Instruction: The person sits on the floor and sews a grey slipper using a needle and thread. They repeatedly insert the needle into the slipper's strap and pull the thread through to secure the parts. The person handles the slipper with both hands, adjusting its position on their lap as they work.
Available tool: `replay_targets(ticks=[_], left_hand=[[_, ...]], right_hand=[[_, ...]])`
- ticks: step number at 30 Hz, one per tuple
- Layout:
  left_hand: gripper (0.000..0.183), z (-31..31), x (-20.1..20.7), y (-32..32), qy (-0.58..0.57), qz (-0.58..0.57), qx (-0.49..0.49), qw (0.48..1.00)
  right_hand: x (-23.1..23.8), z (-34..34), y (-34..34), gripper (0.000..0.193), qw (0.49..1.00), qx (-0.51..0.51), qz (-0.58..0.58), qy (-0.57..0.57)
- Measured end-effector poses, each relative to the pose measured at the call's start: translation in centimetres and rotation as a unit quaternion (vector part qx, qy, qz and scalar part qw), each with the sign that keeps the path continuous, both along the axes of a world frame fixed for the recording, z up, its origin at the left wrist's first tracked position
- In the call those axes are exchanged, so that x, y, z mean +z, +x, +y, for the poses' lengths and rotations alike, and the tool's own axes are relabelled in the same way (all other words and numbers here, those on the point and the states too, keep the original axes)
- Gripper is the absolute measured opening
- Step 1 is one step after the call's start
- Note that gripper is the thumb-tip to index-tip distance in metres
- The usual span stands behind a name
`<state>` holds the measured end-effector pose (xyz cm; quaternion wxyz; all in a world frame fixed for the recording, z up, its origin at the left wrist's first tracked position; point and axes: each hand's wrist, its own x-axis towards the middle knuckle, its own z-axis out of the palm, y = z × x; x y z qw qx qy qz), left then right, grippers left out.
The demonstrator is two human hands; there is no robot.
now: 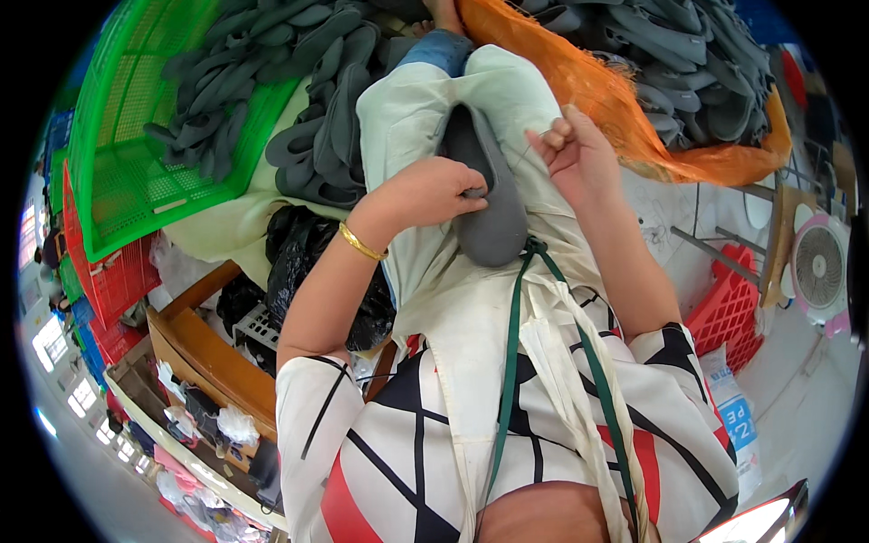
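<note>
A grey felt shoe upper (493, 195) lies on my lap over a pale apron (471, 299). My left hand (434, 192) grips its left edge, with a gold bangle (362, 242) on that wrist. My right hand (579, 154) is raised just to the right of the shoe, fingers pinched on a thin needle and thread. The needle itself is barely visible.
A green plastic crate (136, 136) of grey shoe pieces lies tipped at upper left. An orange mesh sack (634, 100) with more grey pieces sits at upper right. A black plastic bag (303, 253), red crates (729, 312) and a floor fan (819, 267) surround me.
</note>
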<state>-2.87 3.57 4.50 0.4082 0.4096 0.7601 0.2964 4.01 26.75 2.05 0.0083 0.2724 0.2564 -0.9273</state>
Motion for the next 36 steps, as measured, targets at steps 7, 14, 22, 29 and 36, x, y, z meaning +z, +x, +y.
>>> replay_targets(ticks=[7,14,22,29,36], left_hand=[[0.015,0.5,-2.3,2.9,0.100,0.028,0.170,0.980],[0.034,1.0,-1.8,6.9,0.096,0.169,0.196,0.961],[0.048,1.0,-0.9,7.3,0.106,0.016,0.300,0.948],[0.021,-1.2,-3.2,8.7,0.133,-0.120,0.368,0.912],[0.023,-0.4,-3.3,9.6,0.145,-0.330,0.476,0.802]], right_hand=[[-4.3,7.5,3.1,0.008,0.925,-0.240,0.039,0.290],[-2.2,4.8,4.9,0.014,0.834,-0.038,0.020,0.550],[0.4,-3.1,4.5,0.009,0.681,0.268,0.271,0.625],[-0.9,-3.0,5.1,0.014,0.855,0.279,0.047,0.434],[-4.5,10.7,5.4,0.010,0.961,-0.221,-0.027,0.166]])
